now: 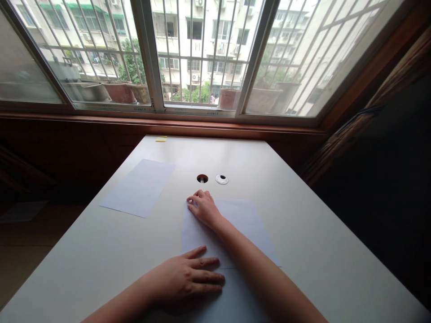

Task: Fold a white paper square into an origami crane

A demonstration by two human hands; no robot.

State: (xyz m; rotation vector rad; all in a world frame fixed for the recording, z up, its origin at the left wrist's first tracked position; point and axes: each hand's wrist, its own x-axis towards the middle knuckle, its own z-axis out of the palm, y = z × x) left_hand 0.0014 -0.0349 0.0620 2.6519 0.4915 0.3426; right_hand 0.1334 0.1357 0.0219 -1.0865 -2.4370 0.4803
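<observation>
A white sheet of paper (247, 224) lies on the white table (319, 233) in front of me. My left hand (185, 280) rests flat on its near part, fingers stretched out and pointing right. My right hand (202, 207) reaches across to the sheet's far left corner, with its fingertips curled down and pressing on the paper there. My right forearm lies diagonally over the sheet and hides part of it.
A second white sheet (139, 187) lies at the left of the table. A round cable hole (202, 178) and its white cap (222, 179) sit beyond my right hand. A small yellow note (160, 139) lies at the far edge, below a barred window.
</observation>
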